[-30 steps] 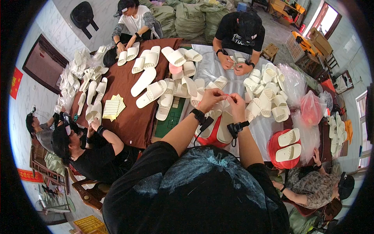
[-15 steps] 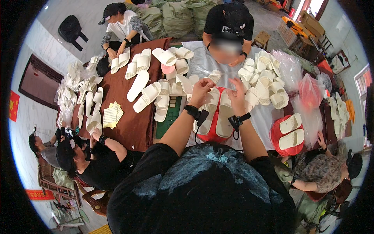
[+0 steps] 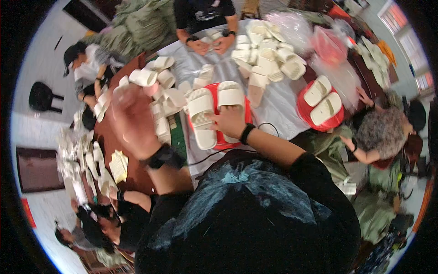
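Note:
Two white slide slippers lie side by side on a round red support [image 3: 247, 109] in front of me, toes pointing away. My right hand [image 3: 230, 122] is on the right slipper [image 3: 231, 93], its fingers reaching in at the strap's edge and its thumb stretched toward the left slipper [image 3: 201, 112]. The strap hides some of the fingertips. Raised over the brown cloth to the left, my left hand [image 3: 134, 116] is apart from the slippers and smeared by motion, so its fingers and anything in them are unclear.
White slippers are heaped at the back right [image 3: 269, 52] and beside my left hand [image 3: 166, 98]. Another pair sits on a red round support [image 3: 319, 107] at right. Yellowish sheets [image 3: 119, 165] lie on the brown cloth [image 3: 137, 155]. Several people work around the table.
My left hand has swung left and up, away from the slippers. My right hand has come down onto the right slipper. The whole view has turned, so the table appears shifted.

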`<action>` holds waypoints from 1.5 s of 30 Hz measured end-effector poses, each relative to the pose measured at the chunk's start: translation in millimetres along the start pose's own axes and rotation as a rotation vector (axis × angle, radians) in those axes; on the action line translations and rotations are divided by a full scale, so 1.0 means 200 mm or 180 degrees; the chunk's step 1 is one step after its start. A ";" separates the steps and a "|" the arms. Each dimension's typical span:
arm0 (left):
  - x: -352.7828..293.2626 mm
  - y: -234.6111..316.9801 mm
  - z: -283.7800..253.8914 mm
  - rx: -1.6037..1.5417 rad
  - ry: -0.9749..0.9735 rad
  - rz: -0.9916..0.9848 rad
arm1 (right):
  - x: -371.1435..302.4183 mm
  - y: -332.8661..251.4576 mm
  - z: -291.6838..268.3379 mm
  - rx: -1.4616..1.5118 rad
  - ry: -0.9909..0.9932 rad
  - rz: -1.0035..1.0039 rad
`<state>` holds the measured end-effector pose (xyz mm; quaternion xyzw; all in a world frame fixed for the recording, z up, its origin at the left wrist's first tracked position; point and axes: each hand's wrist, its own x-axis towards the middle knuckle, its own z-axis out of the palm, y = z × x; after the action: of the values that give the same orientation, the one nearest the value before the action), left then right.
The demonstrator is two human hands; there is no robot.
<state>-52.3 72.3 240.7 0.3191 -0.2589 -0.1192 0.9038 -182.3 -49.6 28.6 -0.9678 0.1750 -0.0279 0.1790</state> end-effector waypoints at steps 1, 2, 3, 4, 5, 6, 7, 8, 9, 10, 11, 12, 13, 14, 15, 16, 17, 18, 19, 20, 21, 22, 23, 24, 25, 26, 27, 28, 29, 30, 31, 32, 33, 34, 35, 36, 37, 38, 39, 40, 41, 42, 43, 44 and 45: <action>0.02 0.13 -0.10 -0.0874 -0.0626 0.0029 | 0.02 -0.02 0.00 0.0087 0.0148 0.0023; 0.00 0.20 -0.07 -0.1920 -0.0820 -0.0005 | 0.03 0.02 0.05 0.0465 0.0264 0.0118; -0.04 0.34 -0.06 -0.1690 -0.0829 0.0238 | 0.05 0.00 0.11 0.0382 0.0596 -0.0037; -0.04 0.35 -0.09 -0.1762 -0.0848 0.0169 | 0.05 0.05 0.14 0.0246 0.0952 -0.0042; -0.05 0.38 -0.15 -0.1510 -0.0765 0.0207 | 0.04 0.10 0.13 0.0231 0.0968 -0.0006; -0.07 0.39 -0.23 -0.1066 -0.0763 0.0166 | 0.02 0.16 0.10 0.0160 0.1157 -0.0231; -0.07 0.30 -0.27 -0.0818 -0.0481 0.0065 | -0.01 0.28 0.07 0.0028 0.1358 -0.0355; -0.11 0.23 -0.34 -0.0534 -0.0167 0.0026 | -0.06 0.38 0.02 -0.0038 0.1365 -0.0305; -0.16 0.25 -0.37 0.0230 -0.0103 -0.0053 | -0.10 0.40 -0.08 0.0108 0.1290 0.0055; -0.24 0.26 -0.39 0.0646 0.0327 -0.0093 | -0.13 0.46 -0.16 0.0249 0.1205 0.0409; -0.25 0.20 -0.40 0.0675 0.0272 -0.0343 | -0.18 0.65 -0.17 0.0356 0.1339 0.0591; -0.29 0.16 -0.43 0.0766 0.0277 -0.0538 | -0.22 0.84 -0.17 0.0508 0.1433 0.0684; -0.32 0.14 -0.52 0.0922 -0.0060 -0.0547 | -0.25 0.95 -0.21 0.0219 0.1539 0.1109; -0.37 0.11 -0.49 0.1121 0.0314 -0.0624 | -0.31 1.07 -0.29 0.0333 0.1372 0.1419; -0.37 0.08 -0.47 0.1112 0.0276 -0.0776 | -0.37 1.27 -0.30 0.0050 0.1425 0.1607; -0.38 0.06 -0.46 0.1119 0.0266 -0.0910 | -0.45 1.45 -0.29 -0.0276 0.1533 0.1732; -0.41 0.03 -0.49 0.1110 0.0281 -0.0941 | -0.44 1.57 -0.37 0.0001 0.1124 0.2565; -0.41 0.01 -0.48 0.0968 0.0264 -0.1018 | -0.51 1.71 -0.42 -0.0054 0.0945 0.2721; -0.41 -0.01 -0.46 0.1008 0.0236 -0.1043 | -0.62 2.04 -0.40 -0.0250 0.0936 0.2498; -0.35 -0.09 -0.42 0.1008 0.0070 -0.1123 | -0.78 2.34 -0.38 -0.0438 0.1001 0.2405; -0.41 -0.07 -0.43 0.1266 0.0266 -0.1081 | -0.70 2.35 -0.39 -0.0349 0.1020 0.2521; -0.48 -0.04 -0.39 0.1381 0.0470 -0.0974 | -0.63 2.33 -0.40 -0.0263 0.1021 0.2590; -0.53 -0.04 -0.38 0.1518 0.0531 -0.0925 | -0.59 2.36 -0.39 -0.0189 0.0863 0.2419; -0.58 -0.03 -0.37 0.1658 0.0611 -0.0877 | -0.56 2.44 -0.40 -0.0126 0.0695 0.2235; -0.47 -0.16 -0.33 0.1449 0.0298 -0.1087 | -0.89 2.87 -0.37 -0.0610 0.0676 0.1969; -0.60 -0.11 -0.28 0.1770 0.0548 -0.0926 | -0.61 2.67 -0.30 0.0484 0.0956 0.1661; -0.58 -0.15 -0.26 0.1692 0.0486 -0.1058 | -0.74 2.88 -0.30 -0.1107 0.0351 0.0881; -0.57 -0.19 -0.26 0.1646 0.0477 -0.1177 | -0.81 3.03 -0.27 0.0393 0.0663 0.1637; -0.57 -0.24 -0.39 0.1416 0.0466 -0.1336 | -1.03 3.32 -0.49 0.0345 0.0710 0.1374; -0.61 -0.25 -0.31 0.1886 0.0568 -0.1419 | -0.88 3.18 -0.31 0.0149 0.0469 0.2013; -0.60 -0.27 -0.31 0.1799 0.0490 -0.1506 | -0.96 3.28 -0.40 -0.1514 -0.0399 0.1869; -0.63 -0.27 -0.26 0.1952 0.0500 -0.1525 | -0.81 3.15 -0.37 -0.2355 -0.1312 0.1507; -0.71 -0.24 -0.23 0.2112 0.0650 -0.1415 | -0.61 2.93 -0.37 -0.1803 -0.0231 0.1580; -0.78 -0.21 -0.22 0.2191 0.0769 -0.1321 | -0.46 2.62 -0.44 -0.1179 0.0785 0.1688; -0.77 -0.21 -0.20 0.2122 0.0708 -0.1455 | -0.44 2.48 -0.52 -0.0924 0.1004 0.1398; -0.76 -0.23 -0.21 0.1995 0.0548 -0.1437 | -0.40 2.33 -0.56 -0.0655 0.1209 0.1136; -0.78 -0.24 -0.23 0.2004 0.0548 -0.1517 | -0.32 2.01 -0.59 0.0804 0.1142 0.1007; -0.78 -0.26 -0.24 0.2003 0.0524 -0.1606 | -0.27 1.62 -0.60 0.2249 0.1030 0.0876; -0.77 -0.29 -0.25 0.1970 0.0518 -0.1620 | -0.25 1.31 -0.60 0.2672 0.0773 0.0561; -0.77 -0.31 -0.26 0.1725 0.0400 -0.1702 | -0.25 0.94 -0.63 0.3100 0.0396 0.0318; -0.75 -0.33 -0.26 0.1453 0.0249 -0.1785 | -0.24 0.72 -0.56 0.3424 0.0066 0.0394; -0.75 -0.34 -0.27 0.1455 0.0274 -0.1776 | -0.21 0.48 -0.52 0.3643 -0.0413 0.0015; -0.74 -0.33 -0.26 0.1263 0.0218 -0.1721 | -0.21 0.31 -0.45 0.3836 -0.0811 -0.0059; -0.73 -0.32 -0.28 0.1078 0.0170 -0.1661 | -0.20 0.17 -0.37 0.4025 -0.1222 -0.0141; -0.71 -0.31 -0.31 0.0961 0.0100 -0.1606 | -0.18 0.07 -0.29 0.4190 -0.1565 -0.0150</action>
<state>-140.4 109.7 104.0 0.5061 -0.1722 -0.2954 0.7918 -227.7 -68.2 78.6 -0.6401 0.0551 0.0878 0.7613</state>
